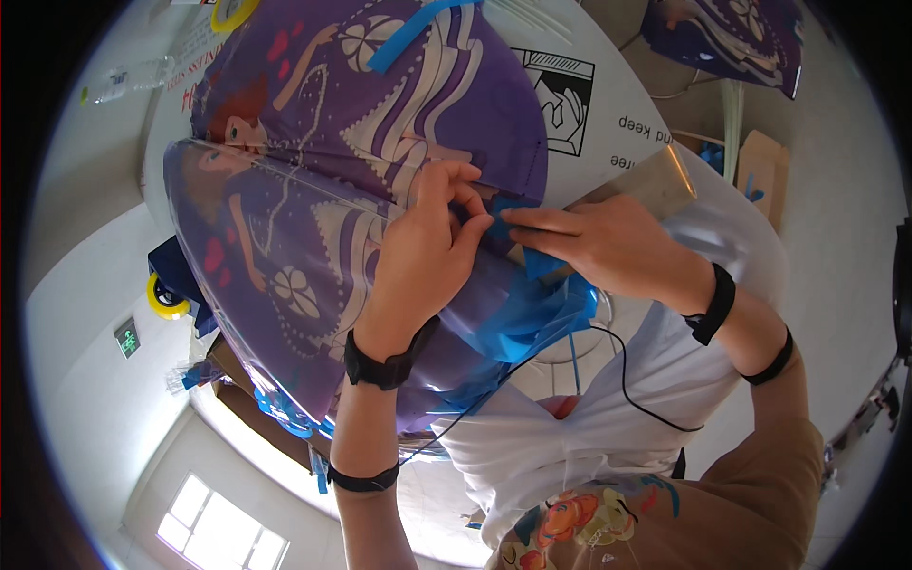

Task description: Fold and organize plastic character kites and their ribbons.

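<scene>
A purple printed plastic sheet (484,104) with a cartoon figure and white ruffles spreads before me, and a clear-glossed fold of it (275,237) comes toward me on the left. My left hand (423,252) is closed at the sheet's edge, thumb and forefinger pinched together; what lies between them is hidden. Close to its right, my right hand (608,242) has its fingers pressed together on a blue strip (540,263) at that edge, the thumb out of sight. Crumpled blue film (541,318) hangs below the hands.
Under the sheet lies a white printed board (613,95). Another blue strip (408,38) rests on the purple print. A second purple piece (727,38) is at the far right, near a cardboard box (763,180). A black cable (625,375) crosses my lap.
</scene>
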A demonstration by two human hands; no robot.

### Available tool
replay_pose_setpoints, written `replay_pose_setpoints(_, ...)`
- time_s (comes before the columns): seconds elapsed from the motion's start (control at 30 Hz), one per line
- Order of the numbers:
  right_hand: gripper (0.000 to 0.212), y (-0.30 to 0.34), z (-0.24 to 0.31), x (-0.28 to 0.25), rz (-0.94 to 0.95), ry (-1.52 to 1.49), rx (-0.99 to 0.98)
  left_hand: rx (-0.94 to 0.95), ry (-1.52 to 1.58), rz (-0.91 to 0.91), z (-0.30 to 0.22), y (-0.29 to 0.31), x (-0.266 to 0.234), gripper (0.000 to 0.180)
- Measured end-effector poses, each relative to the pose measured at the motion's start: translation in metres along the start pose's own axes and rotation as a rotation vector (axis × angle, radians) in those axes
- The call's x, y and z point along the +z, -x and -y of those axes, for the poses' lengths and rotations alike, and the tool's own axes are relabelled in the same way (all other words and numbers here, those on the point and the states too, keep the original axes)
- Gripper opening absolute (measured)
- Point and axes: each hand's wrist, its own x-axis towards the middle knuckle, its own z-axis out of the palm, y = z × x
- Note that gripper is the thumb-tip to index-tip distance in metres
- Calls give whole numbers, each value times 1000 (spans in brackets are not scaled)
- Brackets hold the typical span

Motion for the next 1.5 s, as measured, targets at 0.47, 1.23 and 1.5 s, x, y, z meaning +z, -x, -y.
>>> replay_pose_setpoints(0.47,23,-1,0,-3,-33,5,-1,-2,-242,-9,-12,-12,6,47)
replay_pose_setpoints(1.23,31,-1,4,-3,-52,63,-26,-197,-467,-153,-31,-15,21,46)
replay_pose_setpoints(1.5,32,-2,4,3,-97,175,-82,-164,-522,-222,-31,-11,26,48)
